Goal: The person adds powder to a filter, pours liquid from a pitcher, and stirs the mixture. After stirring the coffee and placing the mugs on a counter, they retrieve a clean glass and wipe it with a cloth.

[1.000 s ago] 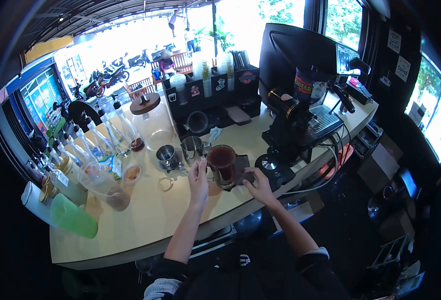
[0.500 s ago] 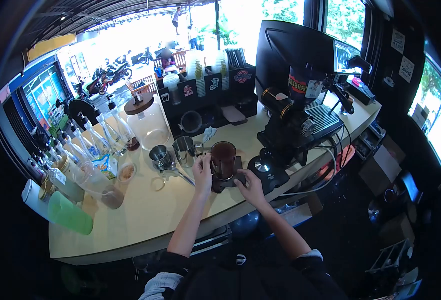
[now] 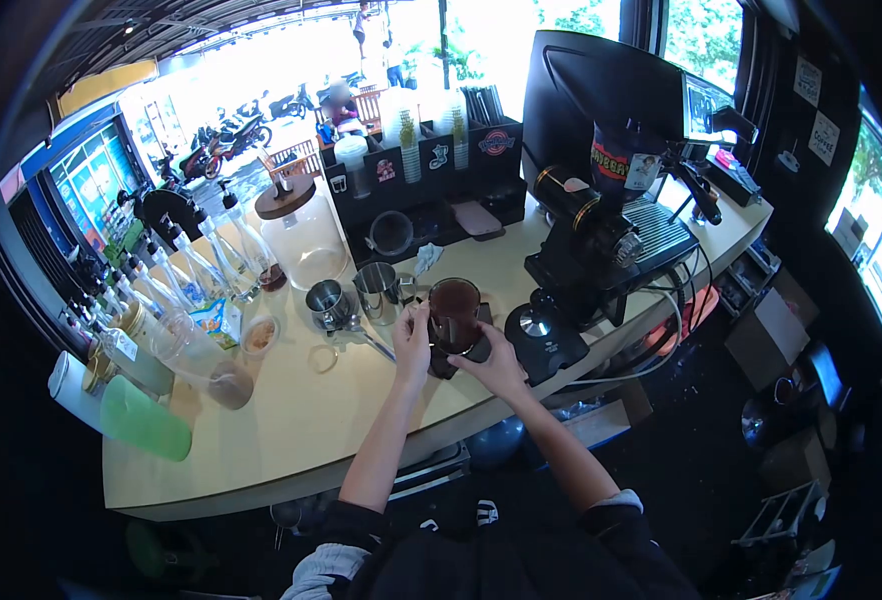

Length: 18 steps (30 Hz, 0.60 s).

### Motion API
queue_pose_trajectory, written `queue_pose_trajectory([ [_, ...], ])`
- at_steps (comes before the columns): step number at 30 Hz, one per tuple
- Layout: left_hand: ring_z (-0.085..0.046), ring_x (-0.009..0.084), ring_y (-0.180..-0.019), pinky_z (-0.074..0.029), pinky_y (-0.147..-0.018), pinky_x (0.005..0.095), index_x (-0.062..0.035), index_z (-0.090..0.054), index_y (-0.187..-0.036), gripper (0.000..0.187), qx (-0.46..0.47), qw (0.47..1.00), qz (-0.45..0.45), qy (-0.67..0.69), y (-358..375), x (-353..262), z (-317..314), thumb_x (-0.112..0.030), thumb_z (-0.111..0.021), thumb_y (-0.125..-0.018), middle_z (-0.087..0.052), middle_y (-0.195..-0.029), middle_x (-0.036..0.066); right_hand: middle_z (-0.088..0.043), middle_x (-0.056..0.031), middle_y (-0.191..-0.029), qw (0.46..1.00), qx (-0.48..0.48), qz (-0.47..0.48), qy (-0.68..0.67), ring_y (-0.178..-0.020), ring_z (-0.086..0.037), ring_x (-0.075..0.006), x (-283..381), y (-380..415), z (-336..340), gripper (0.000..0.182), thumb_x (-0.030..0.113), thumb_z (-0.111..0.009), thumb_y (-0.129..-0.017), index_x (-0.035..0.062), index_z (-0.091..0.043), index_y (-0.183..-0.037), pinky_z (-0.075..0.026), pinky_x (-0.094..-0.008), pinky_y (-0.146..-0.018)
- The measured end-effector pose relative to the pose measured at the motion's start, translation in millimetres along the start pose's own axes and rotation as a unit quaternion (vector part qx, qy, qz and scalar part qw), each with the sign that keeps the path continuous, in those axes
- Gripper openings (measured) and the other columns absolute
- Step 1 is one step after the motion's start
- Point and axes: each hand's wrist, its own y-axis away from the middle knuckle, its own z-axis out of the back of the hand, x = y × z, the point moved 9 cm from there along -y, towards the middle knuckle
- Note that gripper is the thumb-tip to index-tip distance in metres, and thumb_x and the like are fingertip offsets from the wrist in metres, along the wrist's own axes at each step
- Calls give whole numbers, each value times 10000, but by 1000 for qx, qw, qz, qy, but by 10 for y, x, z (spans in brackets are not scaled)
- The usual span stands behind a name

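A clear glass mug [image 3: 455, 312] with dark reddish-brown liquid stands near the counter's front edge, over a dark flat item. My left hand [image 3: 413, 345] is closed on its left side, by the handle. Against the lower right of the mug, my right hand [image 3: 494, 363] has its thumb and fingers spread around the glass. Left of the mug are a steel pitcher [image 3: 377, 291] and a second steel cup [image 3: 329, 304]. A black round-based tool stand [image 3: 541, 330] sits just to the right of my right hand.
Pump bottles [image 3: 201, 262], a green tumbler [image 3: 145, 417] and a large glass jar [image 3: 306, 240] line the counter's left. Behind are a black cup organizer [image 3: 431, 180] and a phone [image 3: 477, 219]. A grinder [image 3: 616, 165] stands at right. People are outside.
My right hand has moved in from beside the mug and now touches its lower right side. The whole view has shifted slightly. My left hand stays at the mug.
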Motion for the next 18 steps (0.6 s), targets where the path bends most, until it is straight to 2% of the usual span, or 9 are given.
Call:
queue_pose_trajectory([
  [5, -305, 10, -603, -247, -534, 222, -119, -440, -668, 306, -2, 1000, 16, 2, 32, -41, 26, -191, -507, -958, -372, -639, -78, -579, -222, -1139, 1000, 19, 8, 23, -1096, -560, -313, 53, 10, 2, 776, 327, -839, -613, -65, -505, -1193, -431, -376, -949],
  [11, -301, 7, -573, -233, -511, 218, -137, -448, -683, 292, -10, 999, 30, -2, 28, -10, 137, -216, -518, -955, -372, -620, -90, -554, -208, -1184, 998, 45, 8, 43, -1133, -531, -311, 40, 9, -32, 884, 367, -861, -553, -42, -479, -1237, -411, -383, -976],
  [13, -295, 6, -565, -226, -504, 219, -139, -442, -678, 298, -3, 999, 32, -1, 20, -1, 172, -220, -519, -954, -367, -614, -92, -520, -223, -1217, 996, 70, 6, 55, -1181, -472, -349, 26, 22, -71, 982, 414, -864, -515, -59, -440, -1264, -374, -403, -1011],
  [18, -278, 5, -549, -208, -492, 224, -147, -419, -664, 317, -2, 999, 48, -24, 80, -155, 236, -223, -516, -956, -345, -603, -95, -500, -225, -1245, 995, 70, 27, 66, -1192, -462, -353, 45, 45, -77, 1015, 414, -870, -498, -50, -427, -1284, -370, -404, -1019],
])
